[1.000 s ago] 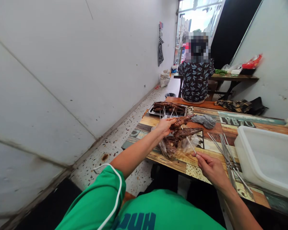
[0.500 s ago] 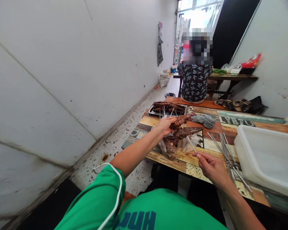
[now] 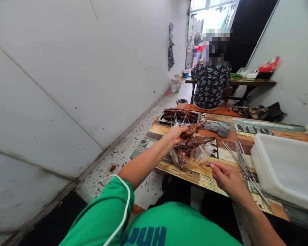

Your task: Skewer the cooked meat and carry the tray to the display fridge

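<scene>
My left hand [image 3: 178, 134] is closed around a dark reddish-brown piece of meat [image 3: 194, 130], held above the table. In my right hand [image 3: 224, 177] a thin metal skewer [image 3: 204, 152] is pinched near its end, and it slants up and left toward the held meat. Its far tip is hard to make out against the meat. Below my left hand, more dark meat [image 3: 183, 155] lies on a clear plastic bag [image 3: 204, 152]. Several loose metal skewers [image 3: 242, 160] lie to the right of my right hand.
Behind my left hand a metal tray [image 3: 163, 119] holds skewered meat. A grey cloth [image 3: 219, 129] lies right of it. At the right stands a white plastic tub [image 3: 265, 164] on the patchwork table [image 3: 154, 138]. Farther off, a person [image 3: 209, 85] sits facing away.
My hands have barely moved; the held meat and skewer have shifted slightly. The seated person has leaned a little to the right.
</scene>
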Tool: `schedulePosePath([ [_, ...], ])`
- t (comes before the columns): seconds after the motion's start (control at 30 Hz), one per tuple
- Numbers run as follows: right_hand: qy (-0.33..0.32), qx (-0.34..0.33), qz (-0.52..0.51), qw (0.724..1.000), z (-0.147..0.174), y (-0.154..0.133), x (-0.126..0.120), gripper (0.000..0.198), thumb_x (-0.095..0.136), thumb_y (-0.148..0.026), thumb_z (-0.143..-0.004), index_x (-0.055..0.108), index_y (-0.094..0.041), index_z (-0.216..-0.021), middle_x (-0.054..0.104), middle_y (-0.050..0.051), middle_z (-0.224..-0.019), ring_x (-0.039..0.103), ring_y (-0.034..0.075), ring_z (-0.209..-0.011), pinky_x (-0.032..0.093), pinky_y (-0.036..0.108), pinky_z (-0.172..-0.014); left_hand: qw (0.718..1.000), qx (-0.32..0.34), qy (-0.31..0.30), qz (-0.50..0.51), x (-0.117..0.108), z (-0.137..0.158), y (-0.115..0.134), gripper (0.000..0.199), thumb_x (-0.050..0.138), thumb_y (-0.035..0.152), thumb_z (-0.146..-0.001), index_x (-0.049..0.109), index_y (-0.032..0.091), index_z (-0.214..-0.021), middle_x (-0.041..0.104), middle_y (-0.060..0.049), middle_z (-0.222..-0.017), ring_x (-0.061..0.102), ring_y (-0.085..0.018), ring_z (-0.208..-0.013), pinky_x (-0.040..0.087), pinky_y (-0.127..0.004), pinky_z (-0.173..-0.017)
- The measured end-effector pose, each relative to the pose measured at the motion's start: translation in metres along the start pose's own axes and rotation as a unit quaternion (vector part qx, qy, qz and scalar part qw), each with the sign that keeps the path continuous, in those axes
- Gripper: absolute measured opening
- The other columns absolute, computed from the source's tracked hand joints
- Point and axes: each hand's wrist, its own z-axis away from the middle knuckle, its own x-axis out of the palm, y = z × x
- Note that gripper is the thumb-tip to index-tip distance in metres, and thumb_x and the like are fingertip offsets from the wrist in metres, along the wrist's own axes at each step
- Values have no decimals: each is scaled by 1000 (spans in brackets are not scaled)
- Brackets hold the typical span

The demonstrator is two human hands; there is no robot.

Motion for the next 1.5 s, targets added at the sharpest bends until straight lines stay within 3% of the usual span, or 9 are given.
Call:
schedulePosePath([
  [0.17,-5,34,-8,999,-3,-9,2,71,61,-69,-69,68,-8,-105,31,-8,-49,24,5,-39,14,21,-40,1000,-15,-6,-3,-6,-6,1,12,68,10,-78,64,15,-89,67,-2,-67,65,-15,-64,55,-33,-72],
  [0.37,26,21,5,999,-8,-18,7,71,61,-69,-65,69,-6,-97,34,-7,-49,25,5,-40,14,22,-41,999,-24,-3,-28,0,0,1,12,56,6,-85,62,14,-78,65,-2,-64,60,-11,-55,53,-29,-67],
  [0.57,29,14,-13,999,-14,-17,11,68,63,-67,-65,69,-7,-97,33,-8,-47,25,5,-39,14,22,-39,999,-25,-3,-35,0,-1,1,11,62,6,-82,63,13,-74,65,-2,-63,59,-12,-53,51,-27,-63],
  [0.87,2,40,-117,992,-24,-13,9,73,72,-68,-60,64,-8,-100,30,-12,-46,22,2,-36,13,19,-38,996,-49,-62,-50,-9,-7,-7,6,72,17,-79,68,16,-82,70,-4,-73,62,-14,-62,52,-30,-68],
  [1.0,-23,58,-176,982,-23,-10,9,66,75,-64,-59,63,-12,-97,30,-13,-45,21,1,-33,15,18,-35,995,-50,-73,-38,-10,-10,-6,13,73,9,-75,68,15,-85,71,-3,-75,62,-13,-63,49,-27,-68],
  [1.2,-69,57,-231,969,-23,-7,4,54,76,-56,-65,61,-14,-94,30,-14,-43,17,0,-29,12,18,-32,994,-88,-60,-31,-10,-7,0,8,65,8,-80,67,14,-84,70,-3,-68,63,-13,-60,51,-27,-64],
  [1.5,-26,37,-218,975,-25,-8,14,58,75,-59,-64,61,-13,-96,28,-14,-44,20,1,-32,15,19,-35,995,-17,-94,14,-2,5,-12,9,67,12,-82,71,12,-89,73,-7,-81,68,-16,-70,54,-26,-68],
])
